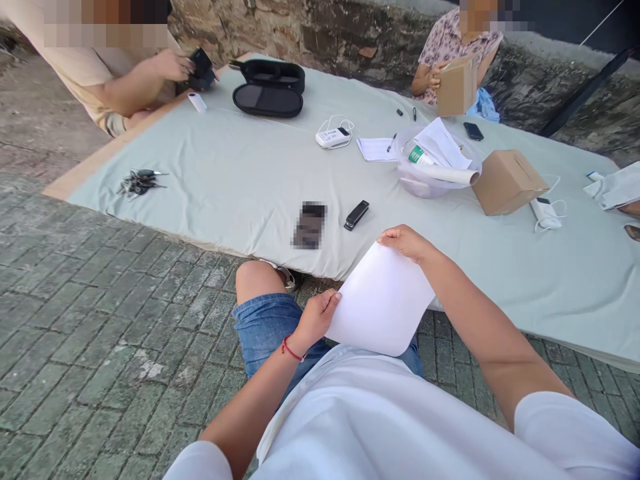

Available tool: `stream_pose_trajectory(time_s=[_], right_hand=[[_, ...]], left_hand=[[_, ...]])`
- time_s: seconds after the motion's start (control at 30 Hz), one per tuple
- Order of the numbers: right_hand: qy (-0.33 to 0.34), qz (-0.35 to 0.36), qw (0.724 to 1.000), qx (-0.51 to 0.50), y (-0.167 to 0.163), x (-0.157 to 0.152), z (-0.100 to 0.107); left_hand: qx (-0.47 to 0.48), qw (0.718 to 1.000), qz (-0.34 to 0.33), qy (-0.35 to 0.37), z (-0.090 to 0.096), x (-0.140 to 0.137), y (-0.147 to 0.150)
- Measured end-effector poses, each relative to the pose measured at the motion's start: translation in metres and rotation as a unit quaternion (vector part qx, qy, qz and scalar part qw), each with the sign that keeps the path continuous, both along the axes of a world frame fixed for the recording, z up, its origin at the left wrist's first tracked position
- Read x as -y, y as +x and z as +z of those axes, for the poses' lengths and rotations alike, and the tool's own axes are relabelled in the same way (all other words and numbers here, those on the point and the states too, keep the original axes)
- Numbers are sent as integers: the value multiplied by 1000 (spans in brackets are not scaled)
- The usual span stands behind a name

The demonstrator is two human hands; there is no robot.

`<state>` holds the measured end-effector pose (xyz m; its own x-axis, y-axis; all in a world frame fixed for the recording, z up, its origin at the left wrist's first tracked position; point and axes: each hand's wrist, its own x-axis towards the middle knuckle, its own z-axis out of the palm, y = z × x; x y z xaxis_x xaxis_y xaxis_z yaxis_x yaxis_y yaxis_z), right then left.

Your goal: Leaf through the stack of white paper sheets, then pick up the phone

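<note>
Blank white sheet point(383, 303) gripped at left edge by left hand point(316, 319), at top corner by right hand point(406, 241); fingers closed on it. No writing legible. Stapler point(357, 215) on tabletop point(225, 180) nearby.

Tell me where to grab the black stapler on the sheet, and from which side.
Probably pinch the black stapler across its narrow sides at mid-length, coming from above: it lies flat on the grey sheet, long and slim, angled away, with clear space around it.
</note>
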<state>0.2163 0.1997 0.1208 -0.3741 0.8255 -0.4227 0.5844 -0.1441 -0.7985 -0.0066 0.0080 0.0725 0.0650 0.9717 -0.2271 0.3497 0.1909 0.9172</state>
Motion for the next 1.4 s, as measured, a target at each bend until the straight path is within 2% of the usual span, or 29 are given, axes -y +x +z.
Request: stream_pose_trajectory(time_s=[0.17,0.33,0.43,0.6,0.77,0.9,1.13,1.3,1.4], right_hand=[[-122,83,989,-31,-23,-20,-35],[-167,119,979,-19,-30,-28,-55],[-146,108,983,1,-33,-26,-61],[-88,31,994,50,-40,-25,-73],[-36,13,997,67,-48,-38,-84],[-16,4,997,80,-61,-51,-83],[-3,-22,996,90,-68,-70,-75],[-14,-41,995,92,-59,-77,-82],[0,-52,993,107,-53,-80,-85]], left_hand=[[-16,998,62,-26,-17,11,-17],[39,990,117,-75,-39,13,-28],[76,985,124,-91,-50,11,-29],[107,980,135,-100,-56,1,-27],[106,979,150,-81,-49,-11,-25],[92,976,182,-79,-41,-22,-23],[20,983,175,-52,-35,-44,-24],[-86,986,144,-19,-38,-61,-25],[-113,984,137,-17,-38,-74,-24]])
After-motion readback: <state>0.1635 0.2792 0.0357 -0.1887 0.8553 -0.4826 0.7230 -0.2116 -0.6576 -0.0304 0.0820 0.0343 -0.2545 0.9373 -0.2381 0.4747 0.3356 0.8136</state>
